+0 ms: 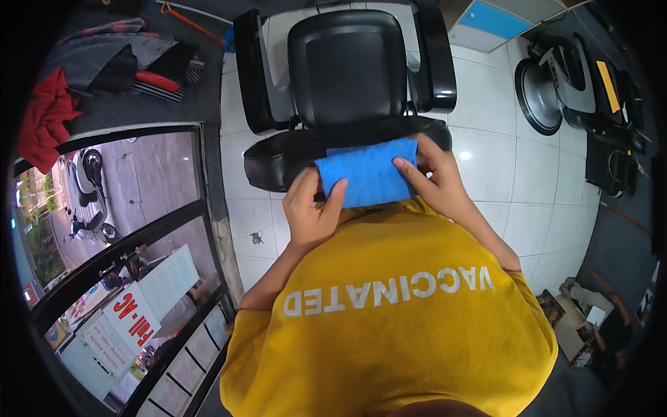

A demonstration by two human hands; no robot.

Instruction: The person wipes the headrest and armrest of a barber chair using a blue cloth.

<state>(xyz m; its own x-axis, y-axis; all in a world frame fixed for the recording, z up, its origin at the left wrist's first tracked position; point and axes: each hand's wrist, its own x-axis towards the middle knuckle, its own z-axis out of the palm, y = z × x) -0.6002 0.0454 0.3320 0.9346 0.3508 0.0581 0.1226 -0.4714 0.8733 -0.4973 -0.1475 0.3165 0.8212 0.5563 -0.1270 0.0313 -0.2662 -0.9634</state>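
A folded blue cloth [367, 172] is stretched between my two hands, close in front of my yellow shirt. My left hand [312, 208] pinches its left end, thumb on the near face and fingers behind. At the opposite end, my right hand [435, 174] grips the cloth's upper right part, thumb in front and the other fingers mostly hidden. Just past the cloth stands a black padded salon chair [346, 68] with two armrests. The cloth partly covers the chair's nearest black cushion [281, 161].
Left, a black-framed glass door [206, 161] shows a parked scooter [91, 198] outside. Piled fabrics [120, 62] and a red cloth [47, 120] lie at upper left. Another chair's round base [539, 96] stands right on white floor tiles [482, 167]. A person [609, 323] sits at lower right.
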